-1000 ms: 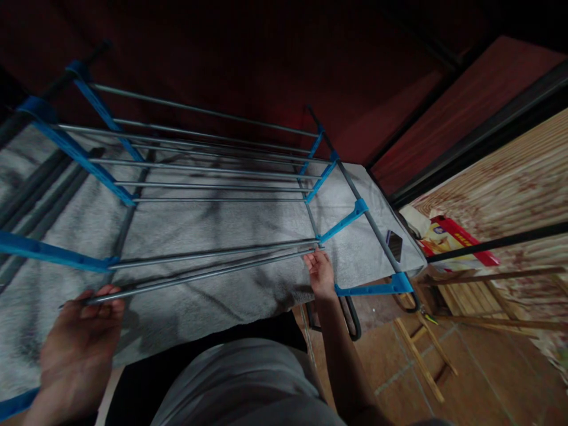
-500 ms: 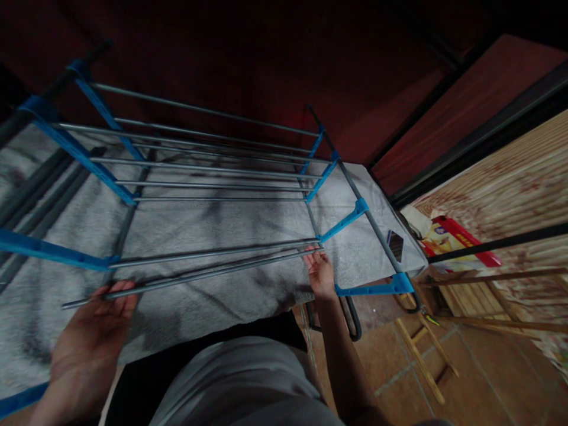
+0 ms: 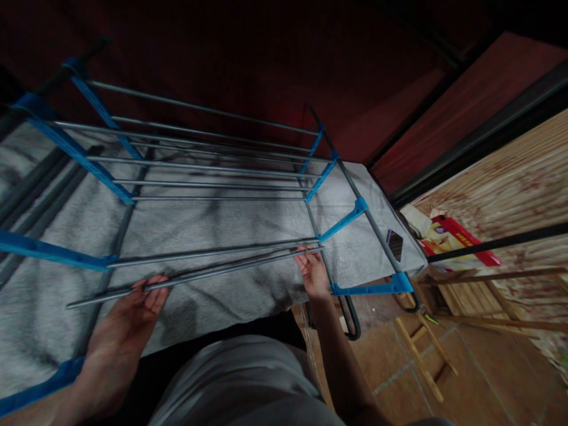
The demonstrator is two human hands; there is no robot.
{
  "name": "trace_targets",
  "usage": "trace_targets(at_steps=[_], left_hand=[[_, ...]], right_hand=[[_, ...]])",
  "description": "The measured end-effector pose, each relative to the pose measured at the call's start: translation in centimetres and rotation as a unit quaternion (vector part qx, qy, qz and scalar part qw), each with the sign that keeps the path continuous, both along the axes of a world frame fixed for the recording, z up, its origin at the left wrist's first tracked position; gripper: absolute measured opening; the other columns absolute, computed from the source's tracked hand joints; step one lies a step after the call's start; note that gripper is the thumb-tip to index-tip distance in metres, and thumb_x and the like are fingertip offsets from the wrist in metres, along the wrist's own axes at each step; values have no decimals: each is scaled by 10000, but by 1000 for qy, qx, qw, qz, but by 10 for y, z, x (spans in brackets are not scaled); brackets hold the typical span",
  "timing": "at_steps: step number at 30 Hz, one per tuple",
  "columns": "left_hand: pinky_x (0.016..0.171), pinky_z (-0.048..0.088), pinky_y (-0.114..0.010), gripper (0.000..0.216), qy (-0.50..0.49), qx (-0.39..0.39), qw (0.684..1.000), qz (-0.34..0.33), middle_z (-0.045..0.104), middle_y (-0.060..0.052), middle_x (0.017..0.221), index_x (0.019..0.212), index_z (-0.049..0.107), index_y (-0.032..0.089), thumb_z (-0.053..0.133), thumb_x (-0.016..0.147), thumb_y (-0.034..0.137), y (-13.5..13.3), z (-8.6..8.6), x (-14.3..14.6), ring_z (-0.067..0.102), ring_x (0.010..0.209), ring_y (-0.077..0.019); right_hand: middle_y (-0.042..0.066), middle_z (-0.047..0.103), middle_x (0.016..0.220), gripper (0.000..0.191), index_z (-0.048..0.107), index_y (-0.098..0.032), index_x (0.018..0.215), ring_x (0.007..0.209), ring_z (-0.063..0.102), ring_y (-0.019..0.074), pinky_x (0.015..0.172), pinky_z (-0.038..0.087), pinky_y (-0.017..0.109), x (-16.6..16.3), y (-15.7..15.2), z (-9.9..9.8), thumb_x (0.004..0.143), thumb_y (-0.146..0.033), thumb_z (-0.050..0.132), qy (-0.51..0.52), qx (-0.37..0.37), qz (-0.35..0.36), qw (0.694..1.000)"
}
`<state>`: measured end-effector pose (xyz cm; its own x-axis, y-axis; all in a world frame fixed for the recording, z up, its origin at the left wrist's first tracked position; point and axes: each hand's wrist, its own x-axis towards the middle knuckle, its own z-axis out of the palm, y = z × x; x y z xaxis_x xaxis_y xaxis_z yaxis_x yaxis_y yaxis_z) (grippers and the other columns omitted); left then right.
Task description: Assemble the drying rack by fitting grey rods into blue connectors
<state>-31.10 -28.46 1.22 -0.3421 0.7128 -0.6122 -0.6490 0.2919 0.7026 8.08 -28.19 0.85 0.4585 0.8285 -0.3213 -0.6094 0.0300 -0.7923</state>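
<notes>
A loose grey metal tube (image 3: 231,268) lies slantwise across the front of a partly built rack, held at both ends. My left hand (image 3: 137,313) grips it a little in from its left end, with fingers curled round from beneath. Near its right end, my right hand (image 3: 315,275) pinches it by a blue plastic bracket (image 3: 341,222). Just behind runs a fitted tube (image 3: 213,251) between the left and right brackets. Further back, several grey tubes (image 3: 213,170) join a blue left bracket (image 3: 89,160) to a blue right bracket (image 3: 320,180).
The rack lies on a grey fleecy cover (image 3: 213,225). Thick dark tubes (image 3: 48,207) are at the left. A phone (image 3: 394,245) rests near the right edge. Beyond it are a red and yellow box (image 3: 461,242) and a wooden frame (image 3: 426,355) on the tiled floor.
My left hand has slid rightward along the tube, inward from its end. My right hand has shifted slightly left, and the tube's right end now shows past its fingers.
</notes>
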Motion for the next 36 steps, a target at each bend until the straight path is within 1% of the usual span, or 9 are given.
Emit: trace_targets(at_steps=[3, 8, 14, 17, 20, 24, 30, 33, 36], left_hand=[[933, 590, -243, 196, -27, -2, 1000, -8, 785, -5, 915, 844, 701, 198, 567, 851, 55, -2, 5, 9, 716, 992, -131], [910, 610, -262, 148, -46, -4, 999, -18, 787, -32, 919, 799, 681, 177, 665, 793, 30, -7, 16, 30, 749, 950, -152], [880, 622, -261, 136, -59, 0, 998, -11, 798, -36, 926, 798, 695, 179, 713, 813, 46, -12, 15, 44, 769, 939, -152], [900, 624, -295, 157, -69, 17, 997, -14, 804, -41, 952, 794, 699, 175, 742, 787, 24, -15, 13, 52, 777, 971, -178], [927, 618, -328, 177, -82, 35, 996, -20, 806, -45, 958, 804, 715, 172, 780, 756, 15, -19, 13, 62, 781, 977, -202], [891, 615, -310, 172, -83, 51, 994, -49, 810, -71, 971, 860, 743, 164, 817, 753, 52, -23, 14, 75, 781, 929, -192], [692, 572, -234, 229, -53, 19, 998, -14, 780, -16, 786, 761, 692, 174, 906, 696, 127, -21, 13, 81, 757, 735, -151], [650, 531, -216, 323, -41, 11, 999, -13, 741, 3, 695, 683, 638, 178, 958, 647, 204, -20, 11, 81, 745, 698, -143], [630, 511, -214, 401, -30, 8, 999, -13, 717, 6, 661, 648, 601, 179, 986, 606, 281, -21, 8, 82, 733, 683, -139]], right_hand=[[-29, 795, 936, 182, 656, -279, 948, 954, 763, 153, 915, 605, 333, -3, 0, -3, 800, -225, 747, 4, -7, -1, 1000], [-35, 794, 917, 179, 649, -289, 942, 929, 762, 153, 896, 613, 333, -6, -3, -9, 795, -224, 730, -2, -30, 24, 999], [-39, 775, 833, 193, 632, -265, 862, 866, 754, 152, 859, 615, 310, -5, -8, -19, 736, -221, 770, 13, -71, 0, 997], [-28, 768, 832, 198, 631, -261, 856, 892, 749, 168, 924, 601, 349, -5, -10, -23, 733, -250, 786, 10, -80, 8, 997], [-1, 778, 894, 209, 639, -256, 879, 985, 742, 197, 1032, 560, 425, -7, -13, -26, 743, -290, 793, -4, -76, 20, 997], [1, 782, 943, 218, 671, -251, 897, 1025, 734, 196, 1101, 521, 452, -12, -16, -30, 720, -245, 797, 1, -71, 45, 996], [0, 786, 964, 221, 696, -241, 869, 999, 742, 180, 1073, 553, 416, -19, -21, -36, 698, -201, 830, 21, -96, 64, 993], [1, 782, 911, 187, 694, -237, 827, 958, 752, 188, 1049, 574, 429, -24, -23, -39, 713, -226, 842, 21, -105, 67, 992], [13, 787, 910, 195, 714, -237, 861, 935, 762, 200, 1039, 584, 448, -30, -25, -40, 713, -230, 841, 24, -107, 84, 990]])
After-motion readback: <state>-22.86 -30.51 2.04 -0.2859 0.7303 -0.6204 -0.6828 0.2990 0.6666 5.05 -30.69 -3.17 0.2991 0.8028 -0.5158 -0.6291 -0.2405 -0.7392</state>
